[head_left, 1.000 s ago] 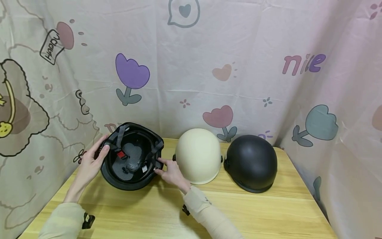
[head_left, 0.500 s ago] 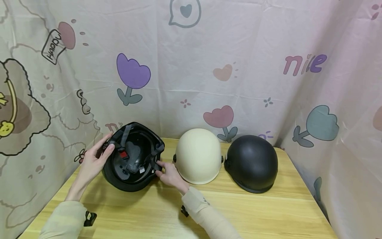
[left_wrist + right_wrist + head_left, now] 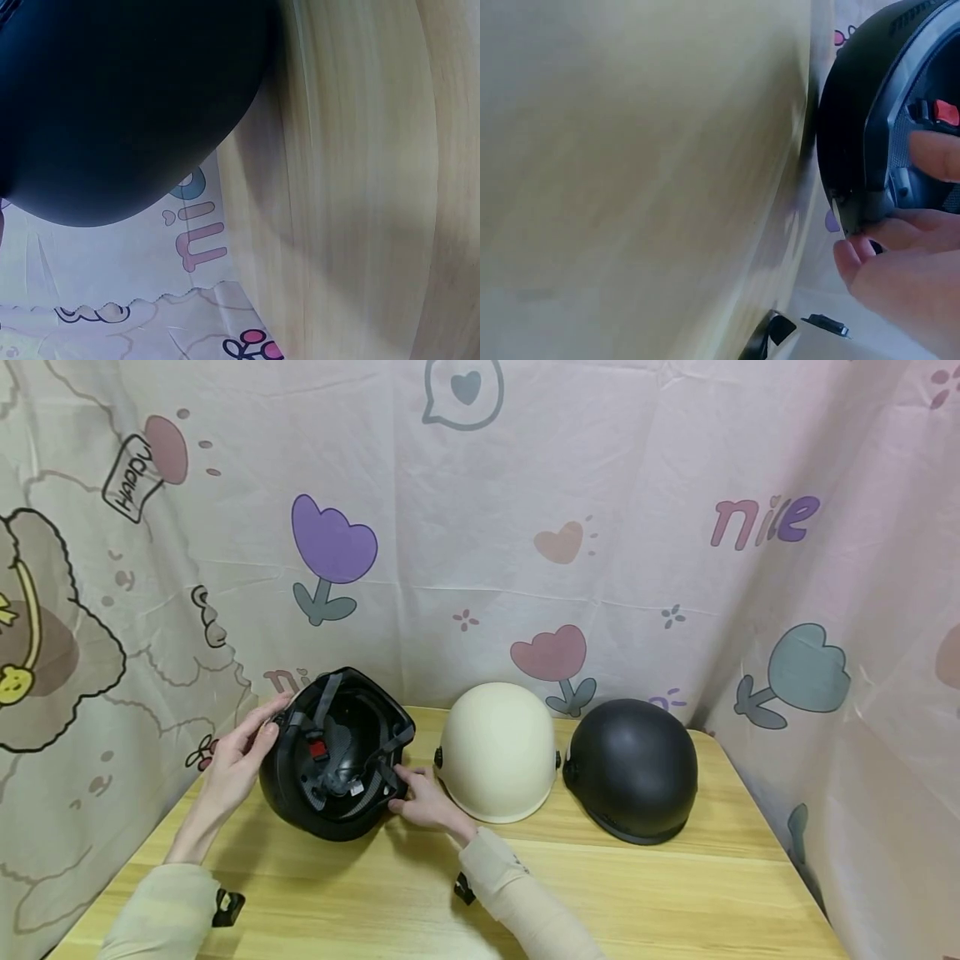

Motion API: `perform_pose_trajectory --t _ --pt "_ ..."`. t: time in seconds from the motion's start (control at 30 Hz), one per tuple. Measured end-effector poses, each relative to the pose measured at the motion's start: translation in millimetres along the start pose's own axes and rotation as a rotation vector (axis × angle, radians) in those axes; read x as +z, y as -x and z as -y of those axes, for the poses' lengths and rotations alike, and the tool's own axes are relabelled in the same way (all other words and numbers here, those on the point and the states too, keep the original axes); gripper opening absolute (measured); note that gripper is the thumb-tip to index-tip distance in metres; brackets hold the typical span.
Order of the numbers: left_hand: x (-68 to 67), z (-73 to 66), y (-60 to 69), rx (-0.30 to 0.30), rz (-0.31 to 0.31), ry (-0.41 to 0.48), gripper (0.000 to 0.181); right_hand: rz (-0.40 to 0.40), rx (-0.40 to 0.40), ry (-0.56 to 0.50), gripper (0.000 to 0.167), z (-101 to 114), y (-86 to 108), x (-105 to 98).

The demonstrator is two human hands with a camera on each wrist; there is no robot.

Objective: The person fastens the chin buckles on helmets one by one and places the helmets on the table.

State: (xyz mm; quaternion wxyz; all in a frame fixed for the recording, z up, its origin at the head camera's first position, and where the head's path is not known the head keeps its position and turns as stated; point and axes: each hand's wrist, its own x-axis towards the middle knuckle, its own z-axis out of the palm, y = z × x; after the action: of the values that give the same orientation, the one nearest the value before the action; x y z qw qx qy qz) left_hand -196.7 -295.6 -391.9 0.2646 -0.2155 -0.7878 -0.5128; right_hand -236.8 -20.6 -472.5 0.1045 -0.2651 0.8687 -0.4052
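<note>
In the head view a black helmet [image 3: 281,793] is tilted at the table's left, its hollow inside with grey straps and a red buckle [image 3: 318,749] facing the camera. My left hand [image 3: 234,762] grips its left side, thumb over the rim. My right hand [image 3: 429,799] pinches the right rim near a strap. The left wrist view shows the helmet's smooth outer shell [image 3: 127,112]; no left fingers show clearly there. In the right wrist view my right hand [image 3: 907,247] holds the rim of the helmet [image 3: 855,112], beside the red buckle [image 3: 946,112].
A cream helmet [image 3: 498,752] stands dome up right of my right hand, with a second black helmet [image 3: 633,768] beside it. Behind the wooden table [image 3: 637,893] hangs a printed cloth [image 3: 465,527], which also runs along both sides.
Between my hands the helmet has turned and tipped a little to the right, showing more of its left outer shell. My left hand has moved slightly right with it.
</note>
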Motion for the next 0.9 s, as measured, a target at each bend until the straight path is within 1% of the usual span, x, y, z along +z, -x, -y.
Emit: perform_pose_trajectory --t 0.1,0.23,0.33,0.5,0.6,0.73,0.83,0.9 --pt "2.0 0.3 -1.2 0.008 -0.039 -0.022 0.036 0.006 -0.018 -0.016 0.065 -3 0.1 -1" --pt "3.1 -0.9 -1.9 -0.032 -0.076 -0.096 0.033 0.017 -0.057 -0.060 0.064 -6 -1.1 -2" --pt "2.6 -0.7 -1.9 -0.053 -0.082 -0.136 0.033 0.035 -0.049 -0.124 0.063 -8 -1.6 -2" --pt "0.9 3.0 -1.1 -0.051 -0.067 -0.180 0.034 0.066 -0.014 -0.219 0.065 -7 0.2 -3" --pt "1.0 4.5 -1.4 -0.051 -0.071 -0.179 0.034 0.077 -0.004 -0.248 0.066 -7 0.9 -4" --pt "2.7 4.8 -3.1 -0.037 -0.117 -0.173 0.033 0.088 0.013 -0.294 0.067 -9 1.3 -4" --pt "3.8 3.6 -4.3 -0.035 -0.154 -0.172 0.030 0.089 0.021 -0.323 0.066 -11 1.1 -4" --pt "4.3 2.1 -4.8 -0.042 -0.168 -0.162 0.029 0.086 0.024 -0.340 0.066 -12 0.9 -4"
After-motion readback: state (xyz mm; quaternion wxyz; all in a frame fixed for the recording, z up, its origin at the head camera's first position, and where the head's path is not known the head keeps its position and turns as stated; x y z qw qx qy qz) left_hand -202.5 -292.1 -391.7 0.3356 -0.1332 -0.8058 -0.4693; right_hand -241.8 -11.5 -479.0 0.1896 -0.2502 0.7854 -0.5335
